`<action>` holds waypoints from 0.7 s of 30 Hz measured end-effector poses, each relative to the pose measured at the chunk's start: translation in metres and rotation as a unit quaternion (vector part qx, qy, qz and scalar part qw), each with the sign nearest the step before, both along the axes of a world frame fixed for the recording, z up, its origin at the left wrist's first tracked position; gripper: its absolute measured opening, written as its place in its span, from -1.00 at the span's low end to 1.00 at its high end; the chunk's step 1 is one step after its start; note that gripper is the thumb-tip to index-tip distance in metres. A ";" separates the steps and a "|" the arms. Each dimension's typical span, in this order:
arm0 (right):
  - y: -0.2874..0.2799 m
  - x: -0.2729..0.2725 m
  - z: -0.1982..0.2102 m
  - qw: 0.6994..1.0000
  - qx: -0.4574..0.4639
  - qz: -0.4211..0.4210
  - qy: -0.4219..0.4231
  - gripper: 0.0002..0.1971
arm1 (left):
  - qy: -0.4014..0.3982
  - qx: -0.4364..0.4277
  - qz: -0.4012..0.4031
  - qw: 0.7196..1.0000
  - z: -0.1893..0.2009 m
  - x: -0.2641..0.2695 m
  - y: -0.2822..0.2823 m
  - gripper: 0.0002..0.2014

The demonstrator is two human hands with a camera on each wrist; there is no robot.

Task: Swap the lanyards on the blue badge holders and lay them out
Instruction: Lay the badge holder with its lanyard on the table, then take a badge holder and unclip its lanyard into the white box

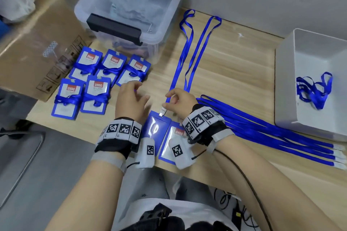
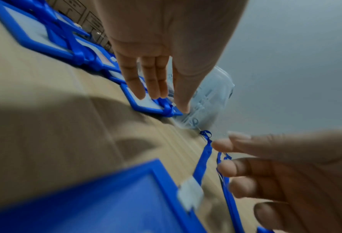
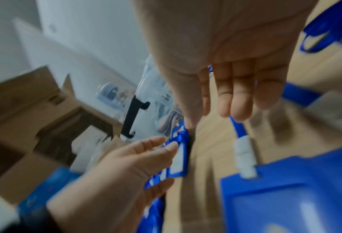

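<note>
Even, bright indoor light fills the head view, with a white glare streak on the clear window of the badge holder (image 1: 154, 129) near the table edge (image 1: 90, 133) and soft shadows under the wrists. Straight lines bow toward the borders. Both wrist views are heavily motion-blurred and dimmer, the near fingers and foreground out of focus.
</note>
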State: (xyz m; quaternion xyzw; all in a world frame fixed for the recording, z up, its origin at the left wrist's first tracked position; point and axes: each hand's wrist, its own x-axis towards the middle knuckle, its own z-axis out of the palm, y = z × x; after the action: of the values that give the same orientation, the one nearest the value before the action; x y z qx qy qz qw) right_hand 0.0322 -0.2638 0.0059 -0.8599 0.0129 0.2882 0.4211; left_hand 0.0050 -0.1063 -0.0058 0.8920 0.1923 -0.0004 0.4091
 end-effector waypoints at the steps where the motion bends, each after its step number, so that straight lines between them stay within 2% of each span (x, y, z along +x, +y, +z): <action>1: 0.009 0.005 0.001 0.998 0.029 -0.043 0.021 -0.73 | -0.008 0.004 -0.004 1.000 0.003 0.008 0.007 -0.60; 4: 0.037 0.021 0.004 0.975 0.134 -0.152 0.096 -0.65 | 0.007 -0.005 -0.009 1.000 0.008 0.034 0.034 -0.54; 7: 0.059 0.036 0.011 0.951 0.188 -0.207 0.128 -0.60 | 0.036 -0.020 -0.023 0.999 0.007 0.055 0.056 -0.52; 11: 0.076 0.050 0.013 0.944 0.216 -0.208 0.138 -0.63 | 0.043 -0.041 -0.073 0.996 0.005 0.074 0.069 -0.55; 17: 0.084 0.057 0.006 0.947 0.220 -0.168 0.163 -0.54 | 0.052 -0.083 -0.109 0.989 0.003 0.088 0.077 -0.54; 21: 0.073 0.050 0.005 0.913 0.299 -0.216 0.173 -0.56 | 0.056 -0.095 -0.120 0.987 0.007 0.088 0.077 -0.53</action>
State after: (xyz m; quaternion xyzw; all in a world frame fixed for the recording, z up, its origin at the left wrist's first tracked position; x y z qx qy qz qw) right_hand 0.0821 -0.1911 0.0109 -0.6065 0.1847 0.3249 0.7017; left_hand 0.0933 -0.0294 0.0007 0.8643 0.1056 -0.1176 0.4776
